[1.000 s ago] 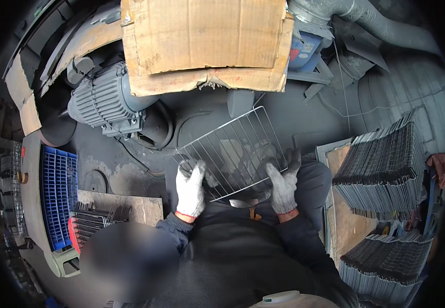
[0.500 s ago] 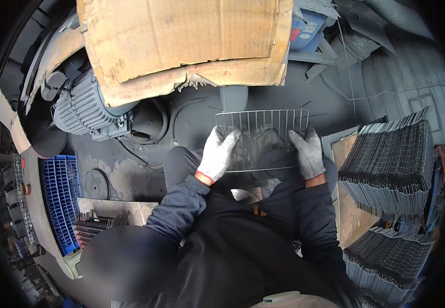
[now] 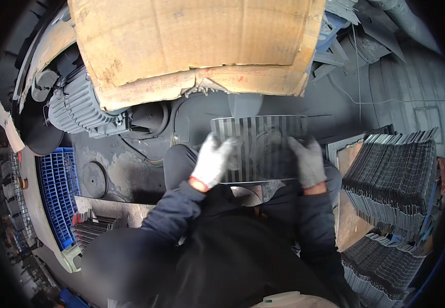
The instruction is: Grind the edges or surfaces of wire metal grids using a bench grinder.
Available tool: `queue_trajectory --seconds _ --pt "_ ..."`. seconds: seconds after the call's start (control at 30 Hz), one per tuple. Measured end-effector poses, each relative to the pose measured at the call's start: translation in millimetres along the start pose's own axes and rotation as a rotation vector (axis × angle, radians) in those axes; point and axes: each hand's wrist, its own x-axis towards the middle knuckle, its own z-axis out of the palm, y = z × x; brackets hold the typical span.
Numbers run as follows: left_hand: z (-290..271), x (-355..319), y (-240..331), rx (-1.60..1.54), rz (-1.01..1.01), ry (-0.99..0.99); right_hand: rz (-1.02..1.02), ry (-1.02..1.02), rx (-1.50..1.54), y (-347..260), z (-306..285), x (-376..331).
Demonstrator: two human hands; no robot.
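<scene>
Between my hands, a flat rectangular wire rack [image 3: 255, 154] is held above my lap, its thin parallel bars smeared by motion. My left hand [image 3: 212, 163], in a white knit glove with a red cuff edge, is closed on the rack's left side. At its right side, my right hand [image 3: 308, 160], in a greyer glove of the same kind, grips the edge with the thumb toward the bars. Tall stacks of similar wire racks [image 3: 386, 174] stand to the right, with another stack [image 3: 381, 267] nearer to me.
Large worn cardboard [image 3: 196, 41] hangs over the area ahead. A grey finned motor [image 3: 76, 105] sits at the left, beyond a blue plastic crate [image 3: 59, 192]. Several dark racks [image 3: 96, 226] rest by my left elbow. A grey hose [image 3: 407, 20] runs at far right.
The rack and both hands sit slightly lower in the picture, and the rack's bars have become blurred. The view has shifted a little; both hands keep their hold.
</scene>
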Motion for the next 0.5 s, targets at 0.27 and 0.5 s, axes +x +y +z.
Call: queue_trajectory --seconds 0.27,0.5 --pt "-67.7 -15.4 22.4 -0.265 -0.201 0.046 0.063 -0.358 -0.077 5.1 27.3 9.4" --pt "-55.9 -13.1 45.1 -0.382 -0.261 -0.053 0.023 -0.171 -0.272 -2.3 27.7 -0.2"
